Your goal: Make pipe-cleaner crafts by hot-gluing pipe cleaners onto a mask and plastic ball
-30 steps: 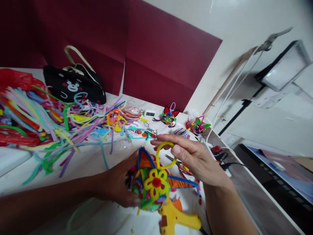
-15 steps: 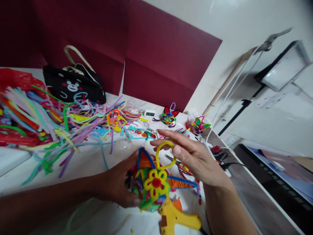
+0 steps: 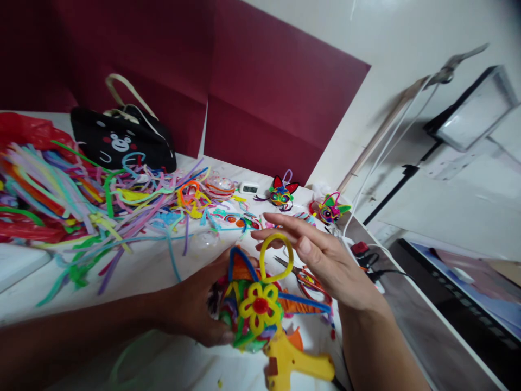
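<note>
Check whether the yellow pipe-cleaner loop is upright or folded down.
Upright: the yellow pipe-cleaner loop rises above the red-centred flower.

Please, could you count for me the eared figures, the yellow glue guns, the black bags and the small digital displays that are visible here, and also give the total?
Eared figures: 3 (flowered figure in the left hand, red-eared figure, green-eared figure)
Yellow glue gun: 1
Black bag: 1
Small digital display: 1
Total: 6

Head view, forward-down, seemingly tilted
</note>
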`<state>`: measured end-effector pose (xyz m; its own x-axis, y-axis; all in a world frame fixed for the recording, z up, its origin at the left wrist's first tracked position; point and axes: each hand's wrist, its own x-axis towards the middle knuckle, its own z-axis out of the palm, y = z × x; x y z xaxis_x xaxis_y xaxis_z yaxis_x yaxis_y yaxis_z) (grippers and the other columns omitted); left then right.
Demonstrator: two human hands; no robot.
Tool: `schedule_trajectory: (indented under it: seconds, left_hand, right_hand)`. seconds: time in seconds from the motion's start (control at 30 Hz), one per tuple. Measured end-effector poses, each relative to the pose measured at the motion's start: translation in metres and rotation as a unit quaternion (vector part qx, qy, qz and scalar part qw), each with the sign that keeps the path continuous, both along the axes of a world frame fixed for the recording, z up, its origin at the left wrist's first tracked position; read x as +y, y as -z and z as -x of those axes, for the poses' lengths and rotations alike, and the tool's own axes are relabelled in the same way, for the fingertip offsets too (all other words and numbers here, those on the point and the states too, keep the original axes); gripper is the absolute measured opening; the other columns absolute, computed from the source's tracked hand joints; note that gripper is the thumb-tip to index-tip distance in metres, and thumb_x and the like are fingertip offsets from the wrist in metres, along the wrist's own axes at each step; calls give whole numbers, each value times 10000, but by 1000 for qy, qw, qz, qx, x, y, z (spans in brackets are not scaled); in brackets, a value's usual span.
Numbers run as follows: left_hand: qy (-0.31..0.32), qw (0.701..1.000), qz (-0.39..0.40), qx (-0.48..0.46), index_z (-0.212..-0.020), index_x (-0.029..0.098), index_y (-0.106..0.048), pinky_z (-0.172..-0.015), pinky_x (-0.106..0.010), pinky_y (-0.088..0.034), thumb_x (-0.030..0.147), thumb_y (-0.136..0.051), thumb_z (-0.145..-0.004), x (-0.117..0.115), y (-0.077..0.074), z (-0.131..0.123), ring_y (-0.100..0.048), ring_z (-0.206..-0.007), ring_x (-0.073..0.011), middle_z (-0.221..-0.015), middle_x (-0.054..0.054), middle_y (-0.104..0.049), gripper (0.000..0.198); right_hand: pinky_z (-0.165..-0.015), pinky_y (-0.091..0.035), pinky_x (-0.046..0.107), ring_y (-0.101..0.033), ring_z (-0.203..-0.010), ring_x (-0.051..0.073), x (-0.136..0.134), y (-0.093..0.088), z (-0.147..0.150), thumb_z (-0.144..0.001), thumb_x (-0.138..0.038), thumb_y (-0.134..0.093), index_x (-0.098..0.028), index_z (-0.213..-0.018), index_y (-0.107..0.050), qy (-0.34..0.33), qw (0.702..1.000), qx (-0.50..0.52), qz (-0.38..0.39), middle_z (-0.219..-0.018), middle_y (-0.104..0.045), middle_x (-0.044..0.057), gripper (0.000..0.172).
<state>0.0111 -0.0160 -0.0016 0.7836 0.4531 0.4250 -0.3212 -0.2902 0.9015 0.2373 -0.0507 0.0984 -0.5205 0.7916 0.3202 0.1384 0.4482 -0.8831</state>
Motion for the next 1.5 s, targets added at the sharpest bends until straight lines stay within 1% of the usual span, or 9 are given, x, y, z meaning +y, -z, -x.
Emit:
schedule_trajectory:
  seconds: [0.1, 0.27, 0.4, 0.63, 0.73, 0.87, 1.13, 1.33, 1.5]
  left_hand:
    - [-6, 1000, -16, 10, -1318, 276, -400, -901, -374, -520, 179, -769, -628, 1, 1, 0, -531, -1102, -247, -1232, -56, -483, 788]
    - [-50, 996, -66, 30, -1260, 214, -489, -951, -421, -486, 227, -777, -611, 2, 0, 1, -513, -1122, -282, -1222, -81, -466, 709]
    - [-32, 997, -66, 26, -1288, 228, -470, -936, -393, -501, 232, -768, -645, 2, -2, 2, -545, -1111, -269, -1258, -87, -469, 709]
    - [-28, 998, -61, 10, -1305, 228, -450, -980, -431, -472, 209, -764, -658, 1, -6, 1, -507, -1181, -290, -1300, -92, -456, 719]
    - [-37, 997, -66, 16, -1304, 212, -442, -975, -450, -470, 207, -763, -646, 2, -3, 0, -542, -1124, -285, -1314, -111, -447, 732]
    - [-18, 999, -50, 6, -1320, 210, -402, -917, -429, -507, 218, -761, -653, 3, 1, -1, -544, -1133, -304, -1264, -124, -475, 758]
    - [-54, 995, -82, 16, -1281, 197, -456, -925, -433, -490, 251, -771, -633, 3, 0, 0, -527, -1107, -301, -1239, -118, -469, 723]
    - [-61, 992, -108, 24, -1277, 191, -453, -925, -425, -488, 201, -747, -634, 3, -3, 0, -514, -1114, -296, -1211, -107, -440, 707]
    - [-79, 985, -152, 24, -1195, 187, -491, -890, -420, -509, 244, -766, -614, 4, -5, 0, -510, -1048, -283, -1136, -93, -436, 645]
  right_hand:
    - [-1074, -364, 434, -573, -1191, 217, -1, 0, 1, -979, -429, -448, -268, -1376, -485, 0, 1000, 8, 7, -1294, -630, 64, 430]
    - [-1068, -374, 427, -577, -1181, 214, -1, -1, 0, -974, -441, -453, -263, -1374, -488, 6, 1000, 6, 9, -1301, -625, 66, 440]
    - [-1039, -403, 392, -591, -1147, 194, -1, -1, -1, -975, -422, -463, -265, -1349, -516, 16, 1000, -7, -8, -1252, -651, 51, 409]
    - [-980, -454, 350, -610, -1106, 176, -4, -3, -1, -979, -366, -475, -252, -1320, -550, 25, 999, -31, -22, -1218, -664, 45, 367]
    - [-971, -470, 338, -613, -1109, 173, -6, -5, -1, -966, -361, -503, -253, -1310, -558, 30, 999, -34, -19, -1224, -666, 41, 365]
    - [-942, -489, 316, -633, -1050, 155, -6, -5, -1, -955, -344, -530, -259, -1299, -571, 28, 999, -41, -20, -1194, -682, 31, 356]
    - [-893, -498, 286, -629, -1033, 145, -5, -3, 1, -955, -335, -534, -270, -1294, -573, 18, 999, -44, -16, -1183, -687, 19, 348]
    - [-923, -495, 343, -621, -1077, 181, -6, -3, 1, -952, -357, -530, -250, -1302, -564, 16, 999, -45, -10, -1218, -667, 46, 368]
    - [-975, -470, 383, -603, -1121, 199, -6, -3, -1, -956, -390, -514, -263, -1302, -567, 15, 999, -42, -12, -1257, -645, 50, 373]
